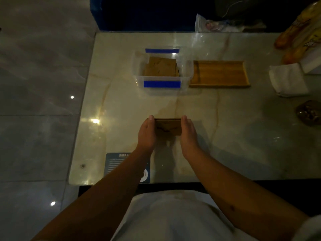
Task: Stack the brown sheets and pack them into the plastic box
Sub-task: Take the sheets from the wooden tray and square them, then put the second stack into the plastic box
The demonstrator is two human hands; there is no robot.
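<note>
A small stack of brown sheets (168, 126) sits on the glossy table (225, 127) in front of me. My left hand (146, 134) presses flat against its left edge and my right hand (188, 134) against its right edge, squeezing the stack between them. Farther back stands the clear plastic box (137, 66) with blue clips, and more brown sheets (162, 66) lie inside it, slightly askew.
A shallow wooden tray (219, 73) lies right of the box. Folded white cloth (288, 80), snack packets (298, 37) and a dark object (310, 113) crowd the right edge. A blue label (112, 164) sits near the front left corner. Grey tiled floor lies to the left.
</note>
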